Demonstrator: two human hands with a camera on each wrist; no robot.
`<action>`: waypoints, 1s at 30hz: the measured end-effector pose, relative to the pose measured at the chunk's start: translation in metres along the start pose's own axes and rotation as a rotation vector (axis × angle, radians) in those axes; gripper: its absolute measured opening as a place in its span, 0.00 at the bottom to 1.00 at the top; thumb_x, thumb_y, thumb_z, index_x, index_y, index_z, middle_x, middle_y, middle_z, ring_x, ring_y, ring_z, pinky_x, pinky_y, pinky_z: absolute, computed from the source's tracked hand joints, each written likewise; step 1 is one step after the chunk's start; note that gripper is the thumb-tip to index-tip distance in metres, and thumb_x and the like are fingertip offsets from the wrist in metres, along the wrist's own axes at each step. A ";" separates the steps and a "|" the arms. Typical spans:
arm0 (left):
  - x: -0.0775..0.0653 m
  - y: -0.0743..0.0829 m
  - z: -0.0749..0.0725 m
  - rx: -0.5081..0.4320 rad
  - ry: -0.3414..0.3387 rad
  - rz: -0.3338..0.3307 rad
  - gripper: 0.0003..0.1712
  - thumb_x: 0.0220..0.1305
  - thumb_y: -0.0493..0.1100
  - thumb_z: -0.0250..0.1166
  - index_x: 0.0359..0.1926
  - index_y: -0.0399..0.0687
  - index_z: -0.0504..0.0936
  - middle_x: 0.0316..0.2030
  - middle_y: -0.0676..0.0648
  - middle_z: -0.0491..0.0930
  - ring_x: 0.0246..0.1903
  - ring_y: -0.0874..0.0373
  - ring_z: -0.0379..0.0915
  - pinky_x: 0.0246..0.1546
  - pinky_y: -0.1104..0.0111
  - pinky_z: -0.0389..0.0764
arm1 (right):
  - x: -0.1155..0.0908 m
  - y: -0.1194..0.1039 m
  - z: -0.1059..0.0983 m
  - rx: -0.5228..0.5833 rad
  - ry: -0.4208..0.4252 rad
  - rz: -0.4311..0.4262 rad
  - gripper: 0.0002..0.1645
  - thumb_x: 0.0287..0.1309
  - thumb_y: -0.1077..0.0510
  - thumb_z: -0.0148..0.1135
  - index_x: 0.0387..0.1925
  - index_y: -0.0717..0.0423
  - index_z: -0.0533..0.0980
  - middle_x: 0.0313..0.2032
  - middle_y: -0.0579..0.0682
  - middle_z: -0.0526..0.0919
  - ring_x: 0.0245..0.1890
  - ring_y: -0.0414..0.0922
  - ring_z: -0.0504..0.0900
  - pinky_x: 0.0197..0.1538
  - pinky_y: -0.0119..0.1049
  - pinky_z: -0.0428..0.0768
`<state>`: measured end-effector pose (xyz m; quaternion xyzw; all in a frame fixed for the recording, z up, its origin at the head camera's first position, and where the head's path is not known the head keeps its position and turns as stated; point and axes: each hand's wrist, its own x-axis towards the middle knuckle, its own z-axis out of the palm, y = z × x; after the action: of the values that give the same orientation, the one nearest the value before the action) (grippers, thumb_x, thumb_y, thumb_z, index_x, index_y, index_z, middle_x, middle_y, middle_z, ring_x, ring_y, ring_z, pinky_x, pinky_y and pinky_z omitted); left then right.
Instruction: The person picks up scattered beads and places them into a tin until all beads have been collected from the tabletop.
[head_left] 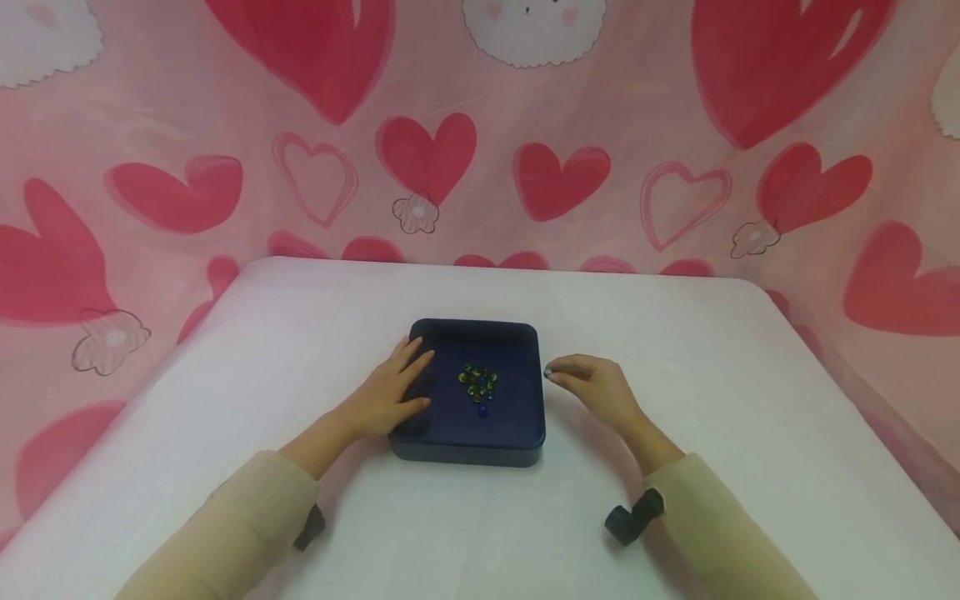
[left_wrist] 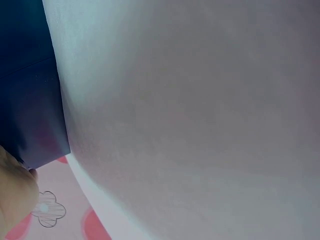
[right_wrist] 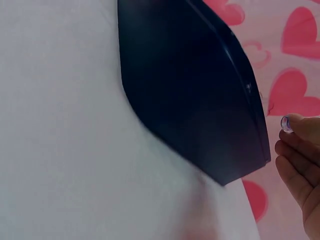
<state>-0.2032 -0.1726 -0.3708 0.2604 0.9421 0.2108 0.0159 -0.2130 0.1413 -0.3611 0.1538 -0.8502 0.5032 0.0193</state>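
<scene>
A dark blue square box (head_left: 510, 425) stands on the table with several small glass marbles (head_left: 480, 385) clustered on its floor. One deep blue marble (head_left: 483, 411) lies nearest the front of that cluster. My left hand (head_left: 390, 396) rests over the box's left rim, fingers spread and fairly straight; in the left wrist view only part of it shows at the lower left. Just right of the box, my right hand (head_left: 596, 385) pinches a clear marble (right_wrist: 286, 124) with a bluish streak between thumb and fingertip. The marble is apart from the box wall.
A white cloth covers the table (head_left: 315, 308) around the box. Behind and at the sides hangs a pink curtain (head_left: 495, 233) printed with hearts. Dark wrist devices (head_left: 633, 517) are strapped near both sleeve cuffs.
</scene>
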 end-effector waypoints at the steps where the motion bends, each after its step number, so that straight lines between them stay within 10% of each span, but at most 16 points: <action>1: 0.000 0.000 0.000 -0.001 -0.001 -0.002 0.38 0.57 0.49 0.56 0.64 0.42 0.51 0.65 0.41 0.40 0.63 0.47 0.28 0.57 0.50 0.45 | 0.000 -0.002 0.001 0.010 -0.005 -0.001 0.13 0.47 0.59 0.62 0.37 0.60 0.79 0.36 0.52 0.81 0.37 0.43 0.79 0.40 0.35 0.75; 30: 0.000 0.000 -0.002 -0.011 -0.005 -0.004 0.38 0.57 0.49 0.56 0.64 0.43 0.51 0.65 0.42 0.39 0.63 0.48 0.27 0.57 0.51 0.45 | 0.009 -0.034 0.053 -0.102 -0.211 -0.183 0.10 0.48 0.59 0.61 0.35 0.57 0.79 0.34 0.48 0.81 0.34 0.39 0.78 0.35 0.28 0.75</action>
<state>-0.2032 -0.1735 -0.3692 0.2591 0.9413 0.2153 0.0199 -0.2054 0.0784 -0.3564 0.2812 -0.8544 0.4367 -0.0165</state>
